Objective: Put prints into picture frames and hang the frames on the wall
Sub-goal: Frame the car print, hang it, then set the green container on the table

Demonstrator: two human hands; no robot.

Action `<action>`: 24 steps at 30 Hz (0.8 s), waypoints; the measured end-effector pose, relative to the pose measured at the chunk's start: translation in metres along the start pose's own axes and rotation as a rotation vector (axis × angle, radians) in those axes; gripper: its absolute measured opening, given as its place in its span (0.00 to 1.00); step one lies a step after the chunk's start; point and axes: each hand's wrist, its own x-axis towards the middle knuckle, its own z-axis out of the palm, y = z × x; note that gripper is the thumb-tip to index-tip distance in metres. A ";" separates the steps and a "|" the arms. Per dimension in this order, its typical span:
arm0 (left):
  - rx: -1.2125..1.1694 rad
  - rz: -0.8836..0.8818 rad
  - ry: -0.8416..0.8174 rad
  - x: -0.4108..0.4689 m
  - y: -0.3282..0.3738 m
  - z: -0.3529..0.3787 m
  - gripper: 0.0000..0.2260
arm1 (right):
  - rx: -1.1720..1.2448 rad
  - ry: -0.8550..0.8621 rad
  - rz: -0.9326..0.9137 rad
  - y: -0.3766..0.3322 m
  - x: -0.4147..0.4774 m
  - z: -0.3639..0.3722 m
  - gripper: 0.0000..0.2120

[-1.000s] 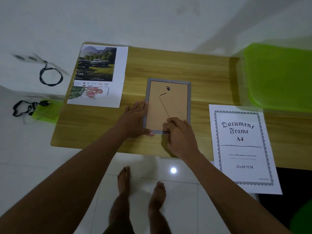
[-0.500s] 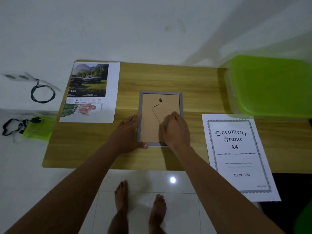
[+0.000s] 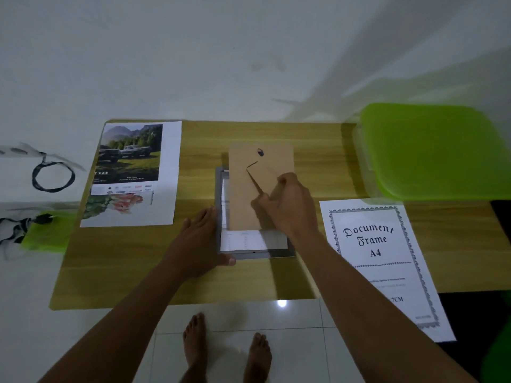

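A small grey picture frame [image 3: 255, 254] lies face down in the middle of the wooden table [image 3: 116, 269]. My right hand [image 3: 287, 205] pinches its brown backing board [image 3: 243, 189] by the stand flap and holds it raised and shifted toward the wall. A white insert sheet [image 3: 243, 241] shows inside the frame. My left hand [image 3: 199, 241] rests flat against the frame's left edge, thumb at the near corner. A print of cars in a landscape [image 3: 130, 153] lies on the left, overlapping a flower print [image 3: 116, 205]. A "Document Frame A4" sheet [image 3: 378, 252] lies on the right.
A green plastic lid [image 3: 434, 150] sits at the table's back right. Left of the table on the white floor are a black cord loop [image 3: 52, 175] and a green pouch [image 3: 47, 233] with a strap. My bare feet [image 3: 226, 349] stand on tiles at the near edge.
My right hand has lifted the backing board out of the frame and moved it toward the wall, exposing the white insert. My left hand stays against the frame's left edge.
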 end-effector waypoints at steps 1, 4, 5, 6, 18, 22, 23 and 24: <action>0.001 0.006 0.000 0.001 0.000 0.001 0.57 | -0.010 0.022 0.008 0.002 0.008 -0.008 0.23; 0.069 -0.001 -0.006 0.005 0.002 0.004 0.60 | -0.065 0.062 0.048 0.017 0.033 -0.032 0.22; 0.117 -0.008 -0.001 0.007 0.003 0.006 0.60 | -0.091 0.070 0.062 0.024 0.041 -0.039 0.22; 0.157 -0.016 0.005 0.008 0.005 0.007 0.60 | -0.121 0.072 0.076 0.031 0.049 -0.045 0.22; 0.033 -0.064 0.000 0.006 0.005 -0.006 0.64 | -0.245 -0.026 0.059 0.081 0.108 -0.046 0.18; 0.022 -0.059 -0.014 0.007 0.004 -0.003 0.63 | -0.354 -0.070 -0.002 0.084 0.113 -0.039 0.19; 0.015 -0.056 -0.010 0.007 0.005 -0.003 0.62 | -0.359 -0.077 0.000 0.083 0.113 -0.039 0.19; 0.015 -0.055 -0.008 0.006 0.007 -0.003 0.61 | -0.365 -0.085 0.005 0.083 0.112 -0.039 0.20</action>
